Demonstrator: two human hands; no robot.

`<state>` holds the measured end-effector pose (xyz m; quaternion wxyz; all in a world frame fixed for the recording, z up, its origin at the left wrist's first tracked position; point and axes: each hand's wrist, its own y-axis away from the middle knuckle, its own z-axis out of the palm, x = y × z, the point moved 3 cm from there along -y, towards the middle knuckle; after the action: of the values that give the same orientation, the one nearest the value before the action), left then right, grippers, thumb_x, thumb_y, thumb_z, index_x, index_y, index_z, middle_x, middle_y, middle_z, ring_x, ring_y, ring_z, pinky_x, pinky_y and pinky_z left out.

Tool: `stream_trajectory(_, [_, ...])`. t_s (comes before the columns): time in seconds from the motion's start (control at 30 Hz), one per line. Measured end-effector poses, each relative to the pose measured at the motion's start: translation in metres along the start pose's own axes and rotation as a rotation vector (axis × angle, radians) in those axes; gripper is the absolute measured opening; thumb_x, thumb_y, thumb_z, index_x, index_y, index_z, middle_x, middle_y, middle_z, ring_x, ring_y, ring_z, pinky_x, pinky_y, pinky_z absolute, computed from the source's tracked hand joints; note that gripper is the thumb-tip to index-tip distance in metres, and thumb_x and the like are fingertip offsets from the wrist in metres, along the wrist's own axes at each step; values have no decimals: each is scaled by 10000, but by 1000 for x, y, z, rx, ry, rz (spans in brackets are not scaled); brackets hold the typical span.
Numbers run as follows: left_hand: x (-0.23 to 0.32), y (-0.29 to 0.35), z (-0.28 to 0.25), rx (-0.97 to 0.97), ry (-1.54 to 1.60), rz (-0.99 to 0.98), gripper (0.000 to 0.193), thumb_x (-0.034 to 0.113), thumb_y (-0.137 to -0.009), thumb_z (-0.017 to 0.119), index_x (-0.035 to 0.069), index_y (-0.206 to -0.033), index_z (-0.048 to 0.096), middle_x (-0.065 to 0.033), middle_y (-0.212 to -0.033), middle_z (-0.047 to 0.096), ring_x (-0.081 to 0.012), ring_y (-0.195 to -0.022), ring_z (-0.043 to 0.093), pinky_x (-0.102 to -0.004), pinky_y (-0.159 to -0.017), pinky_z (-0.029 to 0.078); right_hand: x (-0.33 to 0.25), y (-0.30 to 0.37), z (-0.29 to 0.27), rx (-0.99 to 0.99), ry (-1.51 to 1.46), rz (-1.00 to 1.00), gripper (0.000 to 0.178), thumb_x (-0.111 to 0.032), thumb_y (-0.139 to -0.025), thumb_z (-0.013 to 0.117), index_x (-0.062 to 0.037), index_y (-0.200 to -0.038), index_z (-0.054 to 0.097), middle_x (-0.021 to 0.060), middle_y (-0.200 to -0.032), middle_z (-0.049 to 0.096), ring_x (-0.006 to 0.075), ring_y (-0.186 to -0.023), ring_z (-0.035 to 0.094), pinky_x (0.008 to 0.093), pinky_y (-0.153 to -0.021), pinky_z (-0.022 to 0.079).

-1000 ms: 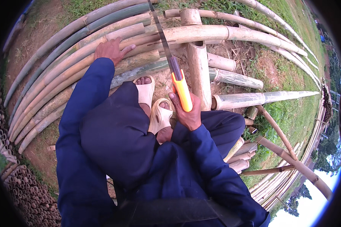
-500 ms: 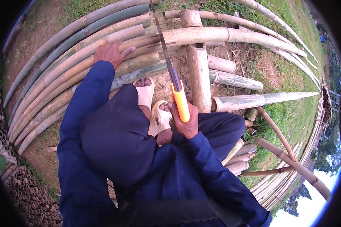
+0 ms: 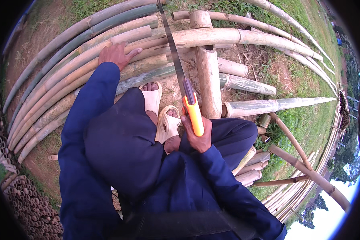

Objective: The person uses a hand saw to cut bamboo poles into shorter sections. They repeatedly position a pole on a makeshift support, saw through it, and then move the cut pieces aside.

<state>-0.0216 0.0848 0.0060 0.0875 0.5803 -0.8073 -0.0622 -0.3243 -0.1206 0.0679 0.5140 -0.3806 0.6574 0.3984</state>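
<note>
the left hand [image 3: 117,54] lies flat on the long bamboo poles [image 3: 68,72] at the left, while the right hand [image 3: 198,138] grips the saw [image 3: 180,76] over the lap, its blade reaching forward across the horizontal pole [image 3: 236,37]. a short upright post [image 3: 208,64] stands just right of the blade, with cut bamboo pieces [image 3: 252,107] further right. both sandalled feet [image 3: 160,108] rest on the ground between the hands.

Soft, even daylight; sharp centre, edges bent, perhaps slightly blurred.

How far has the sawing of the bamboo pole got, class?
Done: cut bamboo pieces lie by the upright post. In hand: the right hand grips the saw by its orange handle, blade on the long pole; the left hand steadies the pile. Left: that pole is not cut through.
</note>
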Motion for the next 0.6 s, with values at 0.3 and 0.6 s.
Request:
stream_trajectory(0.3, [3, 2, 5, 124, 58, 45, 870, 831, -883, 469, 92, -1289, 683, -192, -1089, 732, -362, -1004, 702, -472, -914, 543, 0, -94, 28, -48, 121, -112, 299, -159, -940, 766, 11, -743, 619, 19, -577, 542, 72, -557, 464, 307, -515, 405])
stream_trajectory(0.6, [-33, 33, 5, 287, 225, 248, 499, 411, -923, 738, 64, -1257, 606, -148, -1243, 613, -379, -1153, 624, -472, -886, 520, 17, -105, 28, -64, 32, -54, 195, -153, -940, 772, 26, -905, 702, -18, -669, 605, 47, -617, 516, 265, -560, 439])
